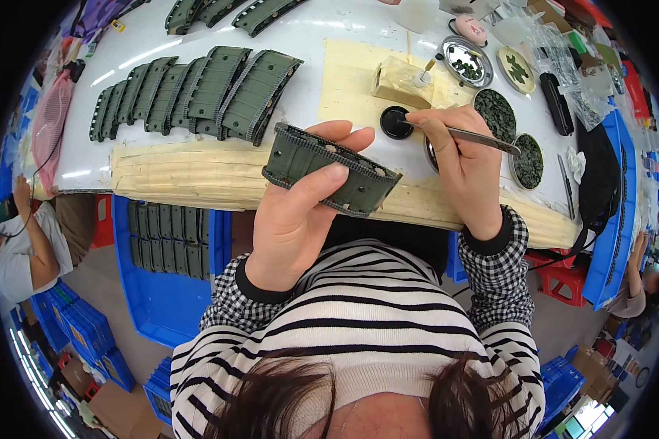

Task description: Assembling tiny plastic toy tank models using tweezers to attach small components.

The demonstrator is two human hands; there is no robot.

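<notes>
My left hand is closed around a curved dark green ribbed part, held tilted just over the table's front edge. Its thumb presses on the upper face, where small pale patches show. Between the fingers of my right hand is a pair of metal tweezers. Their tip end reaches to a small round black dish; whether they pinch anything is too small to tell. Two round dishes full of small green pieces, an upper one and a lower one, lie beside my right hand.
Several similar curved green parts stand in a row at the left. A cream block holding a small bottle sits behind the black dish. Farther back is a silver dish. A blue bin with more parts is below the table's padded edge.
</notes>
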